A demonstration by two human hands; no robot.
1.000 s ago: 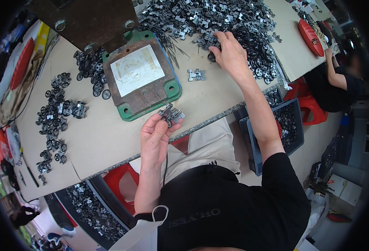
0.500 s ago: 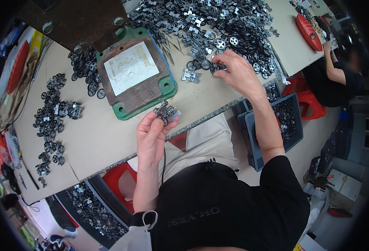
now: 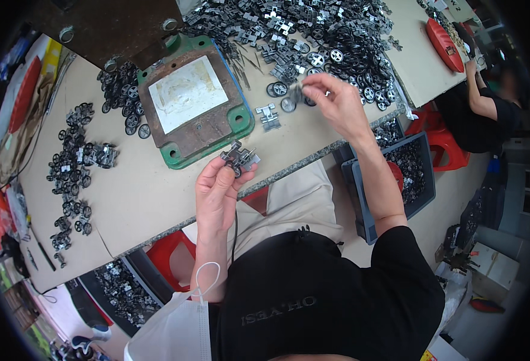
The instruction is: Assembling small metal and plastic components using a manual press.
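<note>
My left hand [image 3: 217, 195] is closed round a small grey metal toy-car chassis [image 3: 239, 155] with black wheels, held up just in front of the green press base. Over the table to the right, my right hand [image 3: 339, 107] pinches a small wheel [image 3: 288, 105], smeared by motion, and the fingertips partly hide what else is there. Close to it a loose grey metal chassis piece [image 3: 268, 117] lies on the table, with a few black wheels [image 3: 276, 89] just beyond.
A press with a green base [image 3: 239, 120] and pale plate stands at the centre-left. Behind spreads a large heap of metal parts [image 3: 271, 27] and wheels. Wheeled chassis [image 3: 69, 174] lie at the left. A grey crate [image 3: 367, 210] sits right, below the table edge; a co-worker sits beyond.
My right hand has moved slightly left, bringing a wheel from the loose wheels. The loose chassis piece has shifted nearer and turned. My left hand stays nearly still with its chassis.
</note>
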